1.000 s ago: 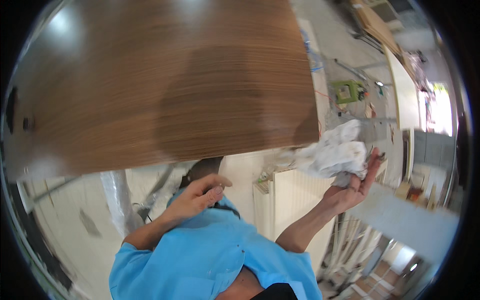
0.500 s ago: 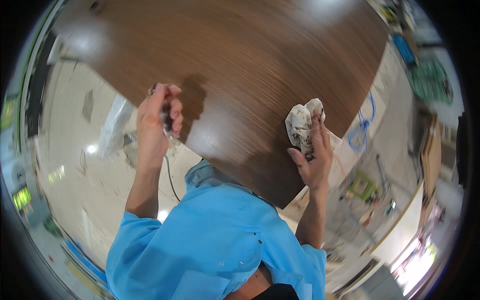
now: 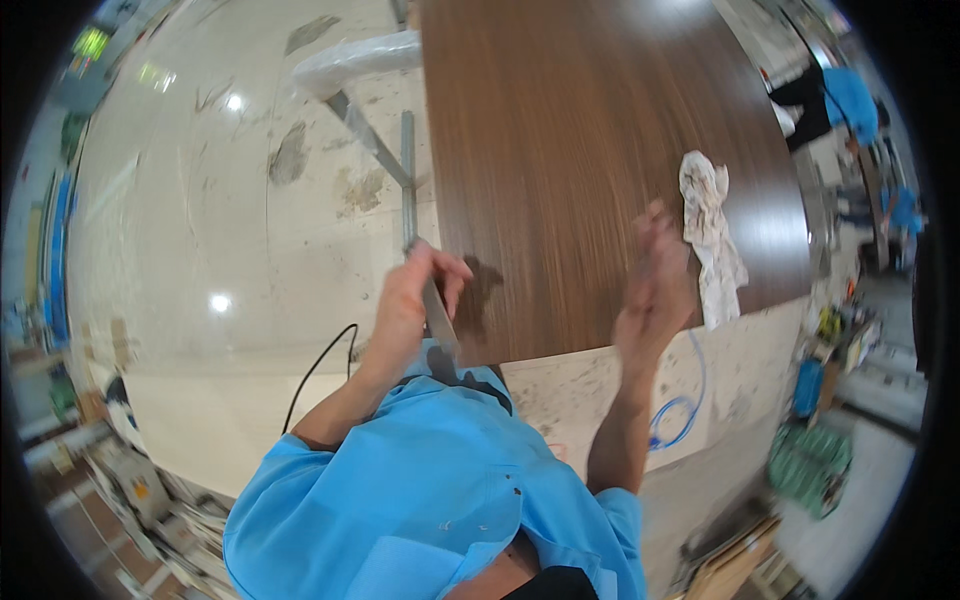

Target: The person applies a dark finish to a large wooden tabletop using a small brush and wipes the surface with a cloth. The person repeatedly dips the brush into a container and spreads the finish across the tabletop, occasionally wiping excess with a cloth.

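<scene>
A dark brown wood-grain panel (image 3: 570,180) lies in front of me. Over its left edge, my left hand (image 3: 410,300) is closed round a flat grey blade-like tool (image 3: 438,315), probably a scraper, whose lower end points toward my body. My fingers hide its upper part. On the right of the panel rests a crumpled, stained white rag (image 3: 708,235), stretched out lengthwise. Just left of it hovers my right hand (image 3: 655,285), blurred by motion, fingers extended and holding nothing.
Metal legs (image 3: 408,160) and clear plastic wrap (image 3: 350,62) stand beyond the panel's left edge. A blue hose (image 3: 680,415) coils near the right front, and a black cable (image 3: 318,375) curves at left. Another person in blue (image 3: 850,100) is at far right.
My view has turned right, so the panel now appears squarer. My right hand has let go of the rag, which lies spread on the panel. My left hand still grips the tool.
</scene>
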Action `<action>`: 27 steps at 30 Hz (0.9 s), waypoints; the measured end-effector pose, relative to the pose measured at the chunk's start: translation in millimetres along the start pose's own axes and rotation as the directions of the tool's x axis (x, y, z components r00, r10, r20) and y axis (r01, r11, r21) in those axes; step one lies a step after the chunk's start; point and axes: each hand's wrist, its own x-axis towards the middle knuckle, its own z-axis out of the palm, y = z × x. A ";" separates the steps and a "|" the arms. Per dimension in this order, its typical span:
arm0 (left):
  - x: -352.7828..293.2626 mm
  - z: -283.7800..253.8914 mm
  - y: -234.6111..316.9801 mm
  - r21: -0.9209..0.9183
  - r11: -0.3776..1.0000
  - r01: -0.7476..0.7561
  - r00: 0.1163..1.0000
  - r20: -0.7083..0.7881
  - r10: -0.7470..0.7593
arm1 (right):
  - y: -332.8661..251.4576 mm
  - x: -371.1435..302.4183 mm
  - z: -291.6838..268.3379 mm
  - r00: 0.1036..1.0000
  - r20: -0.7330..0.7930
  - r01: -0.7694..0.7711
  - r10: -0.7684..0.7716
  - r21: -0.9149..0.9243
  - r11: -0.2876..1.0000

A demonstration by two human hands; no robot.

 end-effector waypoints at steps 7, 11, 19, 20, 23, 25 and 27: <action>-52.7 37.1 -39.8 -0.239 0.958 0.160 0.985 -0.027 -0.171 | -62.9 -61.3 23.7 0.869 0.390 -0.483 0.303 0.541 0.689; -41.2 55.8 -47.4 -0.121 0.992 0.047 0.998 -0.033 -0.051 | -63.0 -63.9 16.8 0.784 0.434 -0.612 0.444 0.417 0.672; -16.4 63.7 -43.9 -0.061 0.995 -0.077 0.991 0.103 0.083 | -42.0 -50.4 21.0 0.706 0.323 -0.701 0.631 0.446 0.556; -14.9 65.7 -45.1 -0.060 0.992 -0.113 0.990 0.080 0.118 | -41.0 -48.4 20.3 0.648 0.357 -0.747 0.673 0.471 0.469; -14.4 71.4 -48.8 -0.065 0.972 -0.227 0.974 0.004 0.227 | -37.7 -41.3 16.3 0.553 0.472 -0.828 0.686 0.399 0.393; -15.4 74.1 -50.4 -0.082 0.962 -0.259 0.966 -0.036 0.257 | -33.2 -36.1 12.9 0.533 0.548 -0.845 0.645 0.315 0.432; -17.1 74.5 -50.5 -0.157 0.980 -0.124 0.992 -0.004 0.125 | -27.4 -31.0 11.1 0.519 0.629 -0.843 0.579 0.261 0.471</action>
